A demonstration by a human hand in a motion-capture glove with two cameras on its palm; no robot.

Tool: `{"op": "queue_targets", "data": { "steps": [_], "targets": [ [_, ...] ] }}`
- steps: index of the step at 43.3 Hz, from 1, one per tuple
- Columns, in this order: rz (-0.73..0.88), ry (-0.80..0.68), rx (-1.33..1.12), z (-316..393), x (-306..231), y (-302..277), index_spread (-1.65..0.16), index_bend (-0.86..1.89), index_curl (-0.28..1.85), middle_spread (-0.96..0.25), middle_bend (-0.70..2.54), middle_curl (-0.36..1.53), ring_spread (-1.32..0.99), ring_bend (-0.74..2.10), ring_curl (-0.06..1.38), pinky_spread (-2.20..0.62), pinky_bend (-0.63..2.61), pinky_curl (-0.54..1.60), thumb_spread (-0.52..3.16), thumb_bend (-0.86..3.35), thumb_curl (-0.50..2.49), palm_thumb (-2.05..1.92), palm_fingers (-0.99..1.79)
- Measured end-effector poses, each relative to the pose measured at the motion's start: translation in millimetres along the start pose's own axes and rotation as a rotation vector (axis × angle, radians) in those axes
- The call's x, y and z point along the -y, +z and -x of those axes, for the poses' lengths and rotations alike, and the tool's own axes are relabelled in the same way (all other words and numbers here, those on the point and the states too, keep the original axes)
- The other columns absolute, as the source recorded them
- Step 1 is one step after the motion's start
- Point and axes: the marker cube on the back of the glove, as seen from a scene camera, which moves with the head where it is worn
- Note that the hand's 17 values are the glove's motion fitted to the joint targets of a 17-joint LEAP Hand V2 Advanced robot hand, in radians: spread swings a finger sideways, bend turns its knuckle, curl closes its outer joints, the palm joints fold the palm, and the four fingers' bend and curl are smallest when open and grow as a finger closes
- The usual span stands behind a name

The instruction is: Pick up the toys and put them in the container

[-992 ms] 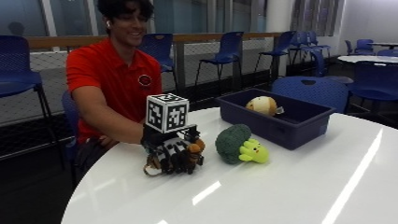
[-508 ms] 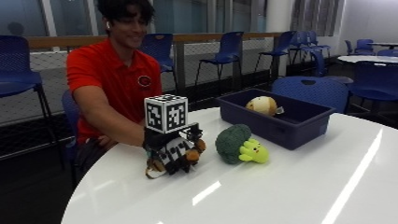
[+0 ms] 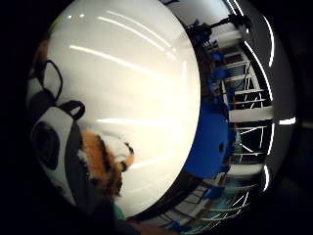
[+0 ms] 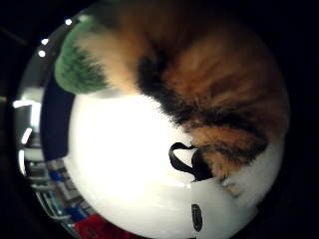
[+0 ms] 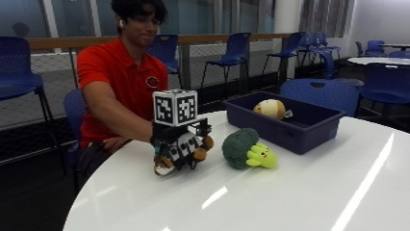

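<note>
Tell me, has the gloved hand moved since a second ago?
Yes. The gloved right hand has lifted the orange plush toy slightly, staying left of the broccoli toy.

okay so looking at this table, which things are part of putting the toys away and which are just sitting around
Part of the job:
- gloved right hand, gripping the orange, black and white plush toy
- green broccoli plush on the white table
- blue container, with a round tan plush already inside

Just around:
- blue chairs behind the table
- second white table in the background
</note>
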Motion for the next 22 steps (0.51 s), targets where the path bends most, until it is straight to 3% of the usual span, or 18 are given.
{"op": "queue_targets", "data": {
  "steps": [8,22],
  "targets": [
    [-0.010,-0.006,0.103,28.2,7.8,-43.5,-0.31,0.81,0.55,-0.36,1.04,0.76,-0.37,1.31,0.62,-0.44,0.94,0.43,0.80,0.10,0.74,0.56,1.19],
    [-0.110,-0.158,0.095,139.2,60.8,-143.9,-0.27,0.84,0.65,-0.33,1.07,0.81,-0.36,1.35,0.62,-0.44,0.96,0.45,0.68,0.06,0.85,0.56,1.16]
  ]
}}
